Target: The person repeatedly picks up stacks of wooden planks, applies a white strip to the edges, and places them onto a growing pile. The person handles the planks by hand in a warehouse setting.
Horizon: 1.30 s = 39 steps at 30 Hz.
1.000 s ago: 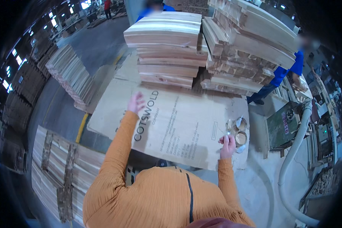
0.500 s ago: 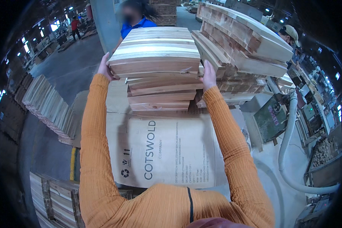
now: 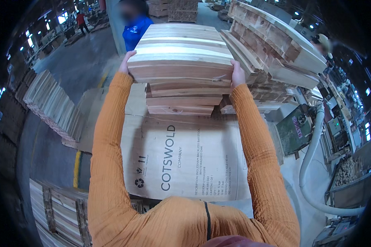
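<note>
At arm's length ahead, a bundle of pale and reddish wooden boards (image 3: pixel 180 55) spans the gap between my hands. My left hand (image 3: pixel 127 63) is closed on its left end, thumb near the top edge. The right end is gripped by my right hand (image 3: pixel 237 75), thumb up along the side. Fingers of both hands are partly hidden behind the wood. Just beneath are more boards (image 3: pixel 183 106), stacked on a flat sheet of printed brown cardboard (image 3: pixel 152 133). Whether the bundle touches those lower boards cannot be told.
A tall stack of thick wooden pieces (image 3: pixel 276 49) stands close on the right. Past it are a green machine (image 3: pixel 294 131) and a pale hose (image 3: pixel 307 173). More boards (image 3: pixel 53 107) stand at left. A person in blue (image 3: pixel 136 33) is beyond the bundle; another person (image 3: pixel 322 43) stands far right.
My hands and the bundle have shifted slightly right and up in the picture, as the view itself moved. The person in blue appears further left. Both hands keep their hold.
</note>
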Motion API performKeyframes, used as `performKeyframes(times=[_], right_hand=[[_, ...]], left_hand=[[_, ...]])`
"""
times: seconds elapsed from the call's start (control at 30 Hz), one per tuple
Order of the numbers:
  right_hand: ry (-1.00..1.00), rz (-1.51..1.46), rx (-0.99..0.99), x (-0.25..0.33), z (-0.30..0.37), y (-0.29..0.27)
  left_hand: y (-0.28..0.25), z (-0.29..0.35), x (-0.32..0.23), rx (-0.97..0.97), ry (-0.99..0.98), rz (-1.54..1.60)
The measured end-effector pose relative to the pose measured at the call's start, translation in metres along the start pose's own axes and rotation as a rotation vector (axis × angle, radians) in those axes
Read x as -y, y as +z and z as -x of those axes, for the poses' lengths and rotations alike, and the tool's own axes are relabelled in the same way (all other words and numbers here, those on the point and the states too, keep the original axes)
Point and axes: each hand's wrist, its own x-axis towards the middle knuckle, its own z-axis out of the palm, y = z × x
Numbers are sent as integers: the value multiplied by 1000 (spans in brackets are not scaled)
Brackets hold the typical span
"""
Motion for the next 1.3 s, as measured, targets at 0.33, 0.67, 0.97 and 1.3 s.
performKeyframes(times=[0.33,0.67,0.97,1.3], right_hand=[[-99,-293,143,39,145,-64],[-92,-309,363,90,315,-155],[65,-241,407,115,383,-271],[304,-65,451,123,393,-346]], left_hand=[[11,192,24,-37,71,164],[56,473,76,-285,321,77],[127,595,140,-410,250,4],[137,603,172,-408,-164,115]])
